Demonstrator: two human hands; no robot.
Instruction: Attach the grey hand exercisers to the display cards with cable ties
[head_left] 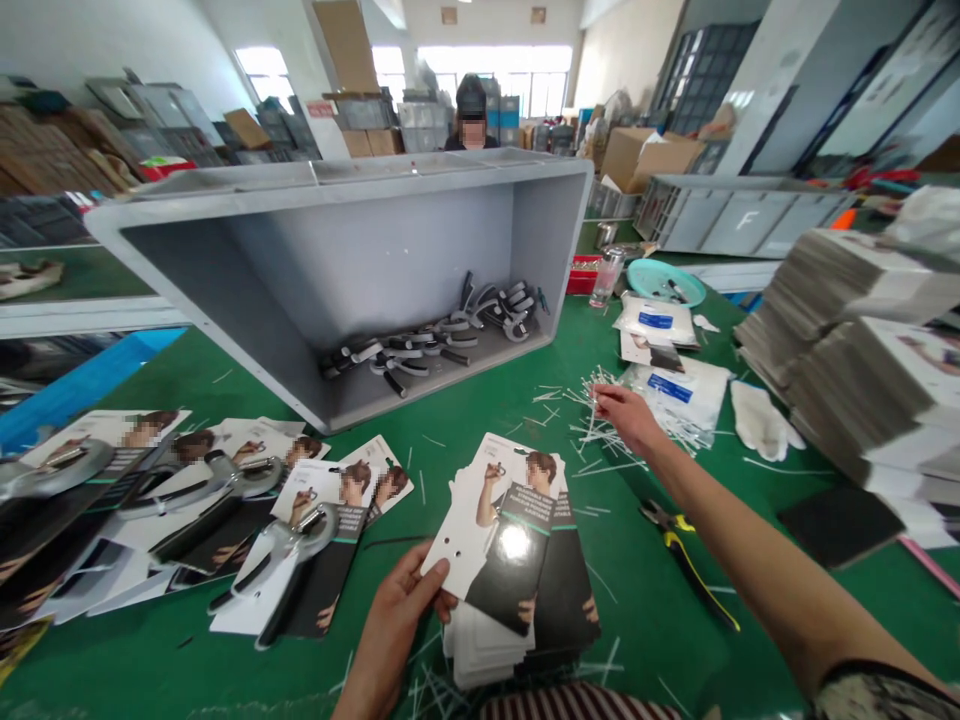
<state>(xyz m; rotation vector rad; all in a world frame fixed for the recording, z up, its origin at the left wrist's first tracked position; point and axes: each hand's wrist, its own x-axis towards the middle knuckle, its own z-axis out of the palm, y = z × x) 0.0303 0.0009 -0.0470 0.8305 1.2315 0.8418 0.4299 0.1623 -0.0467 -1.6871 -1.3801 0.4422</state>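
Head cam only here, looking down at a green work mat (637, 640) covered in stuff. The left hand (394, 625) has its fingers curled under the edge of a printed hole-punched card (487, 530), thumb on top, gripping it at the top of a loose card stack (487, 640). The right hand (630, 420) is stretched out with its fingers pinched together, right at a messy pile of thin white plastic strips (607, 430). Can't tell if it's actually got hold of one.

The big thing in the way is a gray plastic bin (337, 240) lying on its side straight ahead, open side toward the person, with a jumble of black-and-silver hand grippers (431, 335) inside, too tangled to count. There's open green mat between its lower corner and the card stack. To the left, three cards with grippers fitted (277, 560) are easy to pick out, overlapping others.

On the right, a pair of yellow-handled pliers (679, 540) sits just past the right arm, then a black pad (840, 520), and two tall piles of cards (847, 340) run off the frame edge. Also one white glove (759, 420), two blue-labeled plastic bags (664, 385) and one teal basin (666, 282). One co-worker (472, 125) stands far behind the bin.
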